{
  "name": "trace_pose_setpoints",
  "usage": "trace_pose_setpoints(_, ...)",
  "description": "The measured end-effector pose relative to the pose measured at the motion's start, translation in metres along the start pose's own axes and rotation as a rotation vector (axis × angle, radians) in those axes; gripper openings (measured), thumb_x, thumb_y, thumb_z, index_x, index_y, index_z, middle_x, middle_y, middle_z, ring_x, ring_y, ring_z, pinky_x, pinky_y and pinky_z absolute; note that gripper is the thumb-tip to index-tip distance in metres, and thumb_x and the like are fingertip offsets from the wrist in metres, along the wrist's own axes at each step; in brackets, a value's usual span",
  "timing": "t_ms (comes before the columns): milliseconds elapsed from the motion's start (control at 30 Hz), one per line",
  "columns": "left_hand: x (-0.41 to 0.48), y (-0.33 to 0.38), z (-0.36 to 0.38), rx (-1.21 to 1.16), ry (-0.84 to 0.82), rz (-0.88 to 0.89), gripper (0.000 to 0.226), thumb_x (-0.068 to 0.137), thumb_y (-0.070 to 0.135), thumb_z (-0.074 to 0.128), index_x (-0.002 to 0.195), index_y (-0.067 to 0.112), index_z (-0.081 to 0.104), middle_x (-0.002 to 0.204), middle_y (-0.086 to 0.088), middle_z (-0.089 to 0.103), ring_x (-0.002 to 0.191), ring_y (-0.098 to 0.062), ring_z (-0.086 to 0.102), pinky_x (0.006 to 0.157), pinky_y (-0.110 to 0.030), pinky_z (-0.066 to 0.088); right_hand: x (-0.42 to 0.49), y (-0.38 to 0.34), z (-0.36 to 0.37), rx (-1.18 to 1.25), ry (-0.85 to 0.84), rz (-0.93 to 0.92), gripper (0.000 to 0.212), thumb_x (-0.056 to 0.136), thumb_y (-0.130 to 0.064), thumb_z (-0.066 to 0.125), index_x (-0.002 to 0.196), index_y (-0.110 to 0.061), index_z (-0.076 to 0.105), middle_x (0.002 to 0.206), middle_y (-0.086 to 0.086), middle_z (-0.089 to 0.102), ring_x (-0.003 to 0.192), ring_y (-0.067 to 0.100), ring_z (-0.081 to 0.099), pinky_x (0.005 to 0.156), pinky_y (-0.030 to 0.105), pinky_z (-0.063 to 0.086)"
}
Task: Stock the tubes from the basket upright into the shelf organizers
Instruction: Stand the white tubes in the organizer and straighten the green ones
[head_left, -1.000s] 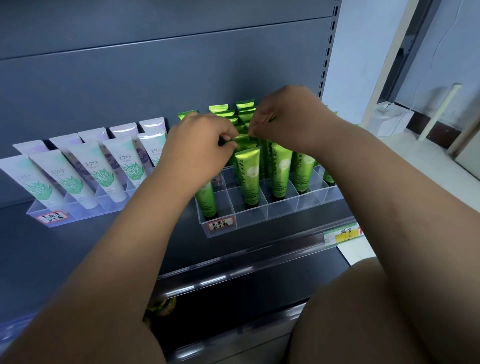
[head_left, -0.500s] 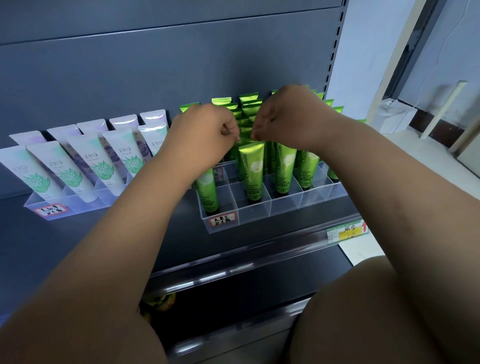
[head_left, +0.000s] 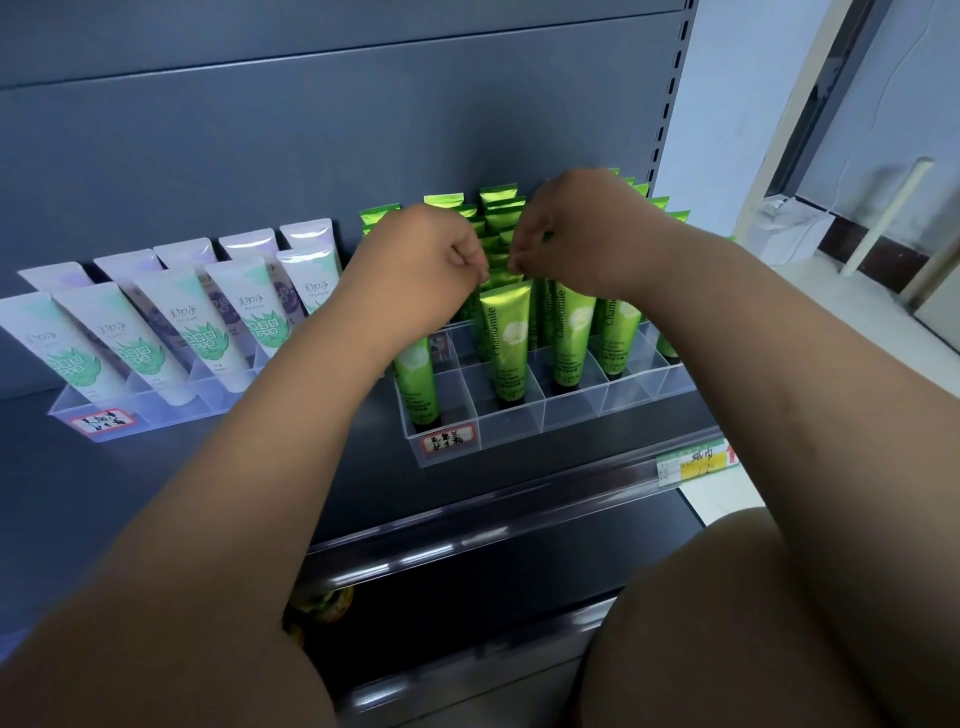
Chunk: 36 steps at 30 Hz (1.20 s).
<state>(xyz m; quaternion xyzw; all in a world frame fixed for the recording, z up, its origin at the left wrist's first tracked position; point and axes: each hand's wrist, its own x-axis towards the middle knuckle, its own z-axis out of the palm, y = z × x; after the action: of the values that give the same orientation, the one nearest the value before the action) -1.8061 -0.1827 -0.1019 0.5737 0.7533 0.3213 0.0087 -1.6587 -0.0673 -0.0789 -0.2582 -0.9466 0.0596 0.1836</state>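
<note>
Green Chamomile tube (head_left: 505, 332) stands upright in a front compartment of the clear organizer (head_left: 519, 431) on the shelf (head_left: 374, 467) — left hand (head_left: 415, 270) and right hand (head_left: 576, 234), fingers curled, pinch its crimped top from 9 and 3 o'clock. White tubes (head_left: 254, 317) lean at the organizer's 9 o'clock.

Dark grey back panel (head_left: 311, 130), slotted metal upright (head_left: 670, 104) at its right edge, clear plastic price rail (head_left: 467, 519) below, yellow-green price tag (head_left: 696, 462), pale wall (head_left: 737, 104), window frame (head_left: 810, 104), white rod (head_left: 888, 218) leaning beside it.
</note>
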Motion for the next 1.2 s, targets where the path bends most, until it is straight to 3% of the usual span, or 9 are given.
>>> trace_pose_setpoints(200, 0.0, 0.001, 0.0, -0.002, 0.001, -0.002, 0.011, 0.087, 0.02, 0.072, 0.08, 0.027, 0.075, 0.077, 0.011, 0.071, 0.078, -0.012, 0.068, 0.08, -0.033, 0.058, 0.0, 0.003, 0.001, 0.018, 0.015, 0.008, 0.013, 0.087, -0.033, 0.073, 0.093, -0.025, 0.082, 0.092, -0.003, 0.074, 0.09, 0.018, 0.065, 0.084, 0.032, 0.051)
trace_pose_setpoints(467, 0.0, -0.004, -0.001, 0.021, 0.006, 0.013, 0.025, 0.086, 0.019, 0.071, 0.067, 0.035, 0.067, 0.075, 0.014, 0.071, 0.079, -0.011, 0.068, 0.081, -0.036, 0.059, -0.001, 0.003, 0.002, 0.042, 0.009, -0.013, 0.012, 0.088, -0.029, 0.071, 0.093, -0.024, 0.081, 0.093, -0.004, 0.074, 0.093, 0.017, 0.066, 0.087, 0.031, 0.049)
trace_pose_setpoints(667, 0.003, -0.008, -0.002, -0.023, 0.05, 0.018, 0.013, 0.088, 0.032, 0.07, 0.079, 0.023, 0.075, 0.078, 0.007, 0.072, 0.082, -0.015, 0.068, 0.08, -0.038, 0.058, -0.002, 0.003, -0.002, 0.112, 0.056, 0.016, 0.015, 0.091, -0.027, 0.068, 0.093, -0.019, 0.081, 0.092, -0.003, 0.075, 0.091, 0.015, 0.067, 0.08, 0.027, 0.048)
trace_pose_setpoints(833, 0.007, -0.012, -0.01, -0.042, 0.112, 0.013, 0.011, 0.087, 0.022, 0.066, 0.086, 0.022, 0.077, 0.084, 0.007, 0.074, 0.085, -0.013, 0.068, 0.082, -0.033, 0.057, 0.0, 0.008, -0.003, 0.116, 0.155, 0.039, 0.015, 0.09, -0.027, 0.069, 0.093, -0.018, 0.081, 0.093, 0.0, 0.076, 0.091, 0.018, 0.068, 0.085, 0.033, 0.053)
trace_pose_setpoints(1033, 0.016, -0.021, -0.008, 0.048, 0.09, 0.032, 0.012, 0.087, 0.02, 0.068, 0.092, 0.025, 0.077, 0.084, 0.011, 0.071, 0.09, -0.016, 0.069, 0.087, -0.039, 0.057, 0.011, 0.009, 0.003, 0.013, 0.109, -0.002, 0.016, 0.089, -0.027, 0.068, 0.097, -0.024, 0.081, 0.098, -0.004, 0.073, 0.094, 0.016, 0.065, 0.082, 0.028, 0.048)
trace_pose_setpoints(1200, 0.02, -0.024, -0.003, 0.086, 0.064, 0.06, 0.015, 0.086, 0.02, 0.067, 0.094, 0.027, 0.077, 0.082, 0.012, 0.068, 0.093, -0.019, 0.069, 0.09, -0.04, 0.056, 0.018, 0.01, 0.007, 0.019, 0.087, -0.014, 0.014, 0.087, -0.03, 0.07, 0.096, -0.027, 0.081, 0.09, -0.009, 0.067, 0.09, 0.012, 0.061, 0.08, 0.027, 0.046)
